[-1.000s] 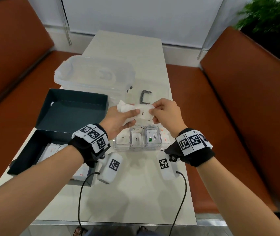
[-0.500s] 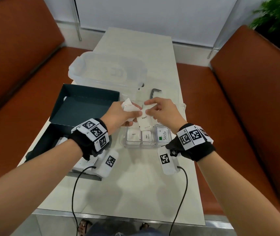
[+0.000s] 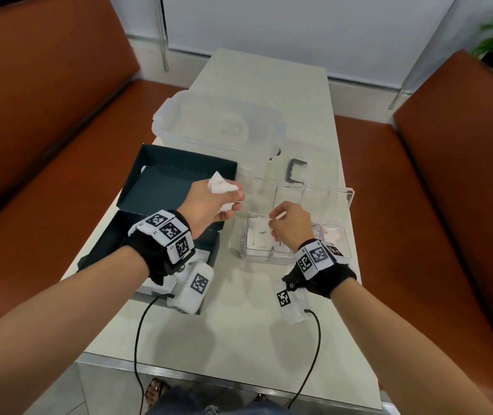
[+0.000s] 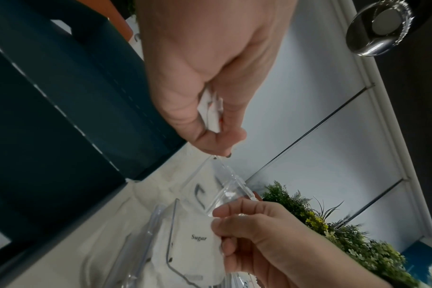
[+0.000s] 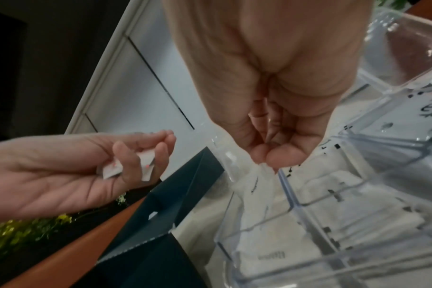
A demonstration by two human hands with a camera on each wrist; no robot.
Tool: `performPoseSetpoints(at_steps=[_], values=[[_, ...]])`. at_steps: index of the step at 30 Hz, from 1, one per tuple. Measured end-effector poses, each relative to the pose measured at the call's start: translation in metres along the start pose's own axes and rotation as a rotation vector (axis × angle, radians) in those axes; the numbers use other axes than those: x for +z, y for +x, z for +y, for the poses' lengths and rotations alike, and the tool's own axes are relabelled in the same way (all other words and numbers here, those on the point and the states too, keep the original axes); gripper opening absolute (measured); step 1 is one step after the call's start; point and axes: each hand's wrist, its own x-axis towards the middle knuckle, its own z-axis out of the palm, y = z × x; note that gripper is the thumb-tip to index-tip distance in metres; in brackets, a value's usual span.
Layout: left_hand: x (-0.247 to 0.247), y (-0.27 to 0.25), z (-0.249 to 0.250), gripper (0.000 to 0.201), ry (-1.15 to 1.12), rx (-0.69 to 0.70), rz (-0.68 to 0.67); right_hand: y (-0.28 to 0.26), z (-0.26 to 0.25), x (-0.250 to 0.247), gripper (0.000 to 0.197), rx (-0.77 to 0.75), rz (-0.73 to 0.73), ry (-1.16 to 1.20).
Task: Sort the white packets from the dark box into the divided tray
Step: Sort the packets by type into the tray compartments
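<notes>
Left hand (image 3: 209, 202): we clutch spare white packets (image 3: 219, 187) over the dark box (image 3: 167, 187).
Right hand (image 3: 288, 224): we pinch the sugar packet (image 4: 197, 245), upright, entering the divided tray (image 3: 341, 250), leftmost slot directly below.

Both hands raised, left hand (image 3: 209, 205) clenched, right hand (image 3: 288, 224) fingertips pinched together.

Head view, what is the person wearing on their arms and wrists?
Both forearms are bare, with no sleeves. Each wrist has a black band, the left wrist band and the right wrist band, topped with white blocks printed with black square codes. A small white unit bearing a code tag hangs under each wrist, with a thin black cable trailing toward the body.
</notes>
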Motion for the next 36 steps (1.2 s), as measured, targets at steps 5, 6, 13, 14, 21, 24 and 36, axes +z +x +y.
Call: performPoseSetpoints(at_steps=[5, 6, 13, 14, 21, 24, 36], values=[[-0.004, -0.003, 0.000, 0.014, -0.006, -0.001, -0.002, 0.001, -0.001, 0.011, 0.012, -0.086, -0.026, -0.146], [-0.004, -0.003, 0.000, 0.013, -0.007, -0.002, -0.002, 0.001, -0.002, 0.012, 0.011, -0.098, -0.038, -0.175], [0.003, -0.003, 0.004, 0.011, -0.015, -0.020, 0.003, 0.003, -0.001, 0.003, 0.022, -0.314, -0.153, -0.579], [0.004, -0.002, 0.004, 0.011, -0.020, -0.026, 0.004, 0.002, -0.002, 0.002, 0.025, -0.323, -0.173, -0.683], [0.013, 0.003, 0.002, 0.022, -0.214, -0.156, -0.035, -0.003, -0.004, 0.008, 0.031, -0.322, -0.171, -0.863], [0.018, 0.003, 0.006, 0.032, -0.409, -0.273, -0.077, -0.008, -0.001, 0.004, 0.019, -0.370, -0.149, -0.806], [0.063, 0.002, 0.000, 0.022, -0.249, -0.204, -0.173, -0.023, -0.008, -0.058, 0.024, -0.290, 0.158, 0.075]])
